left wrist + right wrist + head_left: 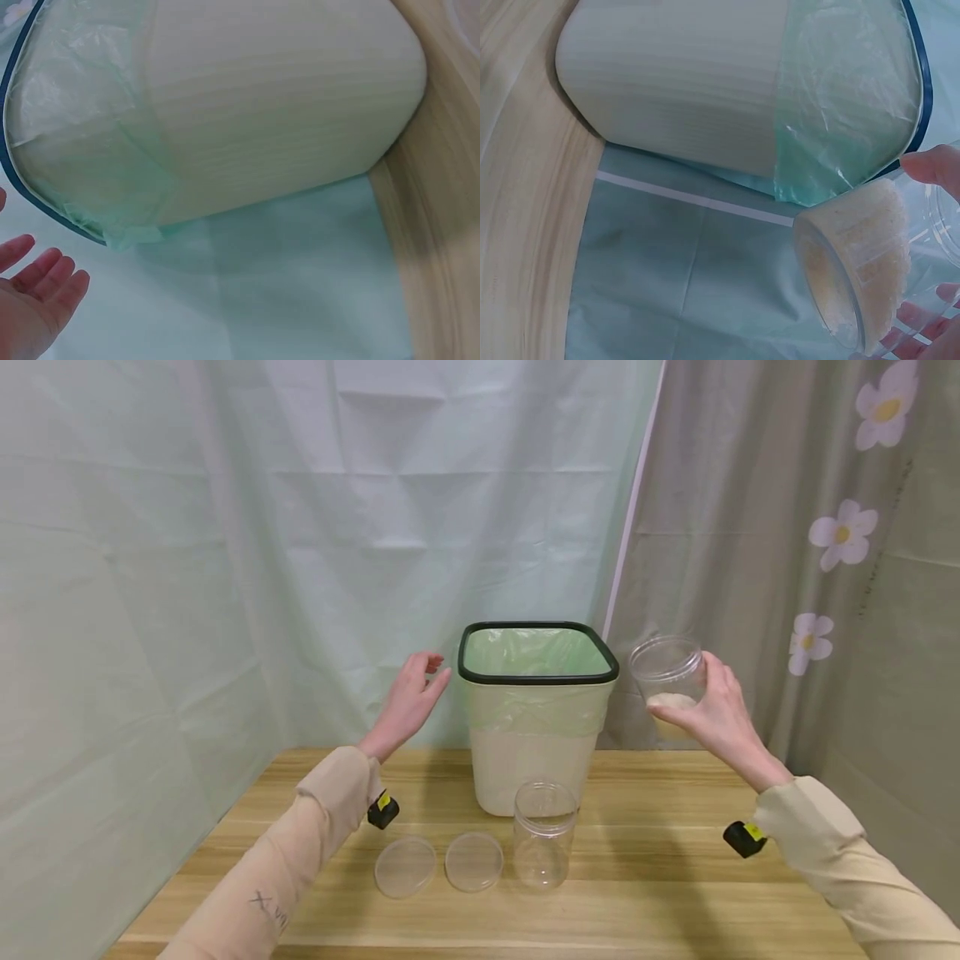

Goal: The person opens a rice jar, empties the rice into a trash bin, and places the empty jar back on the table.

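Note:
My right hand (722, 714) grips a clear plastic jar (666, 670) to the right of the bin, raised to about rim height. The jar leans a little, its open mouth up, and fine off-white grains (859, 255) fill its lower part. My left hand (414, 697) is in the air just left of the bin, fingers loosely bent and holding nothing. Between the hands stands a cream trash bin (536, 760) with a black rim and a pale green liner (840, 97) folded over its edge. In the left wrist view the fingers (52, 277) show below the bin's rim.
A second clear jar (543, 852), lidless, stands upright in front of the bin. Two round clear lids, a left lid (405, 867) and a right lid (474, 862), lie on the wooden table (637, 893). Curtains (420, 510) hang behind and at both sides.

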### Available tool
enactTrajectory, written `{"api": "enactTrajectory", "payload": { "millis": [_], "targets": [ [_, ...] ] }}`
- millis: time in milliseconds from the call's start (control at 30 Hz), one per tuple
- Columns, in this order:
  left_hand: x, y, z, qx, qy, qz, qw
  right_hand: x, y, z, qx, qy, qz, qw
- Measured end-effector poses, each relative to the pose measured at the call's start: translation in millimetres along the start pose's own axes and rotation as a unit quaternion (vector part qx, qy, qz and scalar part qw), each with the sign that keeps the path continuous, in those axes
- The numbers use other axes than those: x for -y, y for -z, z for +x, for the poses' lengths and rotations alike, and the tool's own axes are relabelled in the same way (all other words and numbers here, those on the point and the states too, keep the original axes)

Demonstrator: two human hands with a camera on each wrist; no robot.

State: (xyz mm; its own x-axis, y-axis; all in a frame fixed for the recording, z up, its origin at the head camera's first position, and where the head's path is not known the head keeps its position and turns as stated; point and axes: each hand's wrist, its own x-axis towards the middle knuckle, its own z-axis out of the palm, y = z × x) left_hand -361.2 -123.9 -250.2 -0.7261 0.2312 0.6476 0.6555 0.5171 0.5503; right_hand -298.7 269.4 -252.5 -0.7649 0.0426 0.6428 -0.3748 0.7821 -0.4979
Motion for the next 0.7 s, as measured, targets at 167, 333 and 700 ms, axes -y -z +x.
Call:
{"api": "enactTrajectory", "payload": {
  "millis": [167, 333, 700],
  "targets": [
    [-5.5, 0.2, 8.7, -0.001, 0.01, -0.007, 0.9999, 2.8, 0.8, 5.1, -0.002, 0.003, 0.001, 1.0],
    [-9.7, -0.2, 17.0, 0.002, 0.018, 0.0, 0.9998, 4.4, 0.7, 12.5, -0.007, 0.01, 0.002, 0.9999],
    [-8.1, -5.4, 31.0, 0.016, 0.04, 0.011, 0.999, 12.9, 0.6, 28.7, 0.005, -0.008, -0.002, 1.0]
  ]
}}
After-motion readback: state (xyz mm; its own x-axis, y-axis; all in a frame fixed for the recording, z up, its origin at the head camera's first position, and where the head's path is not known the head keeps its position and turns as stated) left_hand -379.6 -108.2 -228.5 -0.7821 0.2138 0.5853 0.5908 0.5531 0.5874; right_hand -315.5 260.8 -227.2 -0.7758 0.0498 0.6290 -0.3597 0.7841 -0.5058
